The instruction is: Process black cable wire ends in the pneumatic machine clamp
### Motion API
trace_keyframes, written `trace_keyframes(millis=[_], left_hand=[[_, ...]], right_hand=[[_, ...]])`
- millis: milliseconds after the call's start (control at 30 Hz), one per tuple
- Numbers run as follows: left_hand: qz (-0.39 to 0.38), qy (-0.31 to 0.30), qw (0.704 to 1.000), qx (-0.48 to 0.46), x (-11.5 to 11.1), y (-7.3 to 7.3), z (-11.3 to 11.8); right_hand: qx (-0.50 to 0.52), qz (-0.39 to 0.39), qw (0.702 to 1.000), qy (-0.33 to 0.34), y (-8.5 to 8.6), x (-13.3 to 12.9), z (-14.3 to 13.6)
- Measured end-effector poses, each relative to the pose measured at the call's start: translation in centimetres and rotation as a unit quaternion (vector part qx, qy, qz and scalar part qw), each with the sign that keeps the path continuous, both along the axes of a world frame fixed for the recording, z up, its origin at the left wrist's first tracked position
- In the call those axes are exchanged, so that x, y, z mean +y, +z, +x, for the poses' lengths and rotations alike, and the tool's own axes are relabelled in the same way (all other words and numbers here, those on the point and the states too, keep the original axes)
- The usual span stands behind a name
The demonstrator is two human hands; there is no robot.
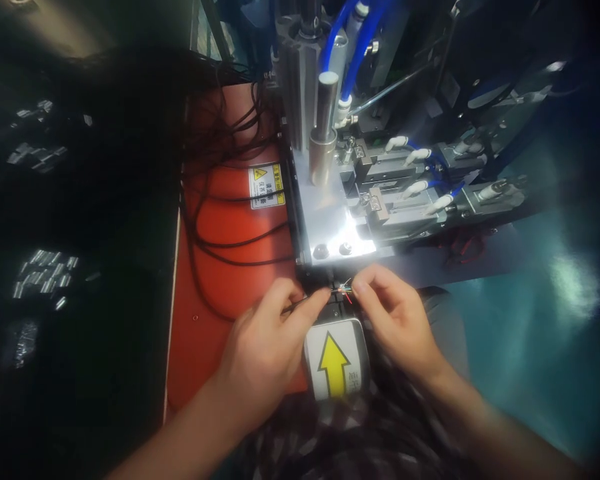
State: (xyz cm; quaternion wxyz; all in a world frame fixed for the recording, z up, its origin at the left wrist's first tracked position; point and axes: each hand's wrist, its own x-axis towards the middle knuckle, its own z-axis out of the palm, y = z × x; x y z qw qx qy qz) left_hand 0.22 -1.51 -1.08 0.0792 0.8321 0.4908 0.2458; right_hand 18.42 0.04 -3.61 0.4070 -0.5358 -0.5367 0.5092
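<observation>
In front of the machine, my left hand (267,333) is closed on a thin black cable (305,300), pinching it close to its stripped end. Several fine coloured wires (347,291), a red one among them, fan out of that end toward the right. My right hand (395,310) pinches at the tips of these wires with thumb and forefinger; which strands it holds is too small to make out. Just below both hands is a white plate with a yellow arrow (335,360). Above them lies the machine's bright metal block (330,230).
Black cables (240,250) loop over the red-orange board (200,360) at the left, next to a warning label (267,187). An upright metal cylinder (323,147) and blue air hoses (357,47) stand at the back. Clamps with white fittings (415,190) reach rightward.
</observation>
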Motion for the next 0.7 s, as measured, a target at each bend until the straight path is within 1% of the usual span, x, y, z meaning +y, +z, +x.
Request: trace_keyframes(millis=[433, 700], left_hand=[[0.004, 0.007, 1.0, 0.012, -0.06, -0.13, -0.07], [0.004, 0.004, 1.0, 0.005, -0.16, -0.24, -0.09]], right_hand=[[-0.004, 0.0, 1.0, 0.011, -0.1, 0.13, 0.09], [-0.008, 0.003, 1.0, 0.005, -0.03, 0.05, 0.11]])
